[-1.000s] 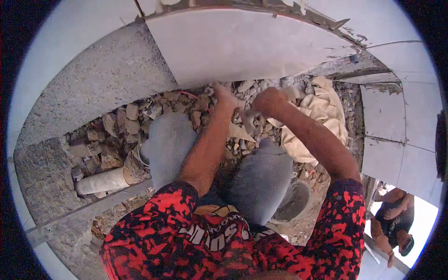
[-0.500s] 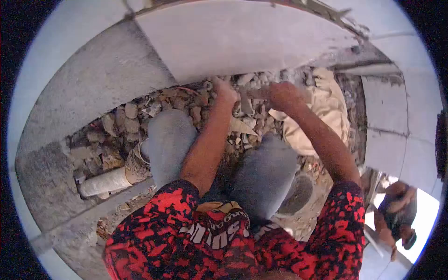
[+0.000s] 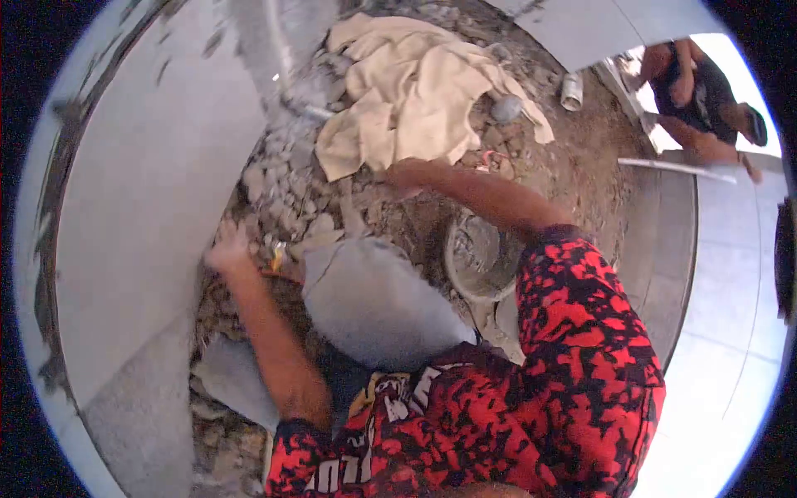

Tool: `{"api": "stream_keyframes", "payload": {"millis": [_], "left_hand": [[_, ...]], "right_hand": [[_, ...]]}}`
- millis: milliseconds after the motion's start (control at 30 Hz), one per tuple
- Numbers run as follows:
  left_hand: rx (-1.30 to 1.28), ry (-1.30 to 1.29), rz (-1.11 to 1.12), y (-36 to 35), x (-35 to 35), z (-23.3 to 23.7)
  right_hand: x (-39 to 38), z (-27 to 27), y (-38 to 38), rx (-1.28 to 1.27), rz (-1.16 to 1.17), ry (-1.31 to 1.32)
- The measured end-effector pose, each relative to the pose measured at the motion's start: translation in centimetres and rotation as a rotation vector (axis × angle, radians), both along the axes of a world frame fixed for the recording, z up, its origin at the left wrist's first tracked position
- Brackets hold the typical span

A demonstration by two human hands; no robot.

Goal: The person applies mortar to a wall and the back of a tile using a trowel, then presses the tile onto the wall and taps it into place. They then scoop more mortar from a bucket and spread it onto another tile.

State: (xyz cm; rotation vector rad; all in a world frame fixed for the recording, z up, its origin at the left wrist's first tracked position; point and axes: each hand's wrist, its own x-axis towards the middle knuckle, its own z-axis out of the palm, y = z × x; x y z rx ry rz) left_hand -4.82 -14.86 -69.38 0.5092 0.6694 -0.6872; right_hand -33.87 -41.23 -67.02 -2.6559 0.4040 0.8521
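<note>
My left hand (image 3: 231,247) rests low over the rubble beside the large tile, fingers spread and holding nothing that I can see. Farther right, my right hand (image 3: 405,178) is blurred but looks closed, close to the front edge of a beige cloth (image 3: 411,91). A grey, hammer-like tool (image 3: 352,212) sticks out to the left of this hand; motion blur hides its exact shape and the grip. Broken stones (image 3: 286,195) lie between both hands. A small yellow and red scrap (image 3: 278,256) is just right of my left hand.
A large pale tile (image 3: 149,207) stretches along the left. A round bucket (image 3: 481,257) with grey contents stands below my right forearm. A short white pipe (image 3: 571,91) lies at the back right. Another person (image 3: 701,100) is beyond, at the upper right, near a long white strip (image 3: 677,169).
My view has swung to the right, bringing the whole cloth and the bucket into sight. My hands are farther apart: the left is by the tile's edge, the right by the cloth.
</note>
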Motion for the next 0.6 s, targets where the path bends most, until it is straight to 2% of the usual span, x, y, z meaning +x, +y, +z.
{"api": "stream_keyframes", "payload": {"millis": [67, 133, 200, 267, 333, 400, 433, 467, 533, 600], "left_hand": [[-0.014, -0.04, -0.027, 0.6, -0.6, 0.5], [0.007, -0.048, -0.02, 1.2, -0.3, 0.0], [0.029, -0.053, -0.012, 1.0, -0.2, 0.0], [0.04, -0.032, 0.014, 1.0, -0.1, 0.4], [0.073, -0.005, 0.042, 1.0, 0.5, 0.0], [0.142, -0.001, 0.026, 2.1, 1.8, -2.2], [0.167, -0.005, 0.025, 1.7, 1.2, -1.8], [0.166, 0.019, 0.054, 1.1, 0.3, -0.8], [0.229, 0.023, 0.068, 1.5, 0.8, 0.5], [0.139, -0.041, 0.028, 0.8, 0.6, 0.0]], "right_hand": [[-1.3, -4.4, -1.6, 0.217, -0.103, 0.209], [-2.4, -6.7, -2.1, 0.205, -0.053, 0.238], [-2.8, -5.9, -2.2, 0.193, -0.005, 0.272], [-3.4, -3.6, -2.3, 0.171, -0.039, 0.174], [-5.3, -4.3, -4.8, 0.174, -0.062, 0.119], [-8.4, -9.6, -9.3, 0.046, -0.001, -0.426], [-7.2, -3.4, -10.2, 0.01, -0.153, -0.18], [-12.4, -12.3, -15.1, 0.132, -0.341, -0.553], [-13.7, -6.1, -17.7, 0.227, -0.897, -0.308], [-15.8, -1.8, -19.8, -0.255, -0.516, -0.27]]}}
